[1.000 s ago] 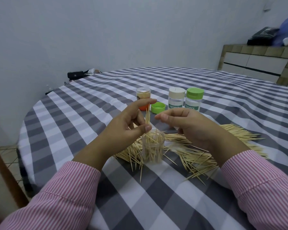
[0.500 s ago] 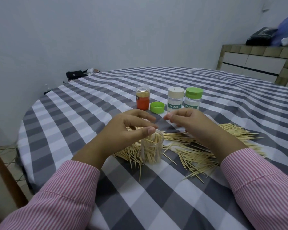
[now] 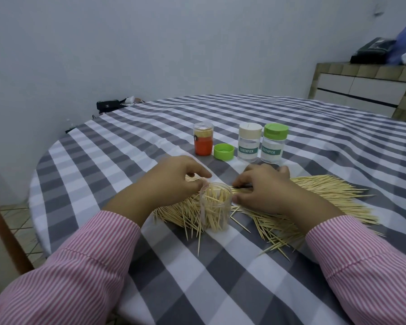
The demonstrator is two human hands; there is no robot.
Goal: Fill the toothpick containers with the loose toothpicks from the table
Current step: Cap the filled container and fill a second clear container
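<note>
Partly hidden, left hand [image 3: 171,181] fingers' hold unclear at clear jar [image 3: 215,207], right hand [image 3: 263,191] fingertips buried in toothpicks [image 3: 314,191]

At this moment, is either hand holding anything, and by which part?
The left hand pinches the open jar at its rim. The right hand rests on the toothpick pile; whether it grips any cannot be told.

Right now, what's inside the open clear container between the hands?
The clear container holds toothpicks standing loosely at mixed angles, roughly filling it, tips near the rim. Its base can't be made out through the sticks. The left hand touches its rim.
</note>
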